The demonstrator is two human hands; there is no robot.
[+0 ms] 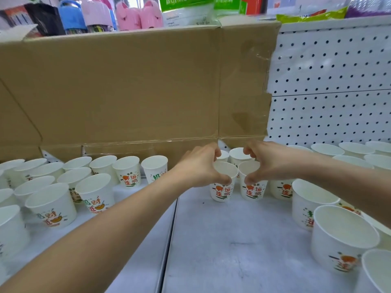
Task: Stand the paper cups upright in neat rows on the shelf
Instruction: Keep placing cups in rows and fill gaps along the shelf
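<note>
Clamped round the rim of a small white paper cup with orange and green print: the left hand, thumb on the near side, fingers curled over the far side. Same hold by the right hand on a second small printed paper cup, just beside the first, rims very close, touching or not impossible to tell. Both cups upright, bases down on the white metal shelf, roughly midway along its width. Just behind them, two more small white cups near the back edge, against the foot of a large brown cardboard sheet standing along the rear. To the right of the cardboard, a white perforated back panel. On the left, a loose cluster of white printed paper cups, all upright, unevenly spaced, well apart from the held pair; between cluster and pair, bare shelf crossed only by the left forearm. On the right, wider white paper tubs crowding the near right corner and running back along the panel, one further small cup tucked under the right wrist. In front of the held pair, a broad bare stretch of shelf reaching the near edge, split by a narrow seam between two shelf plates
</note>
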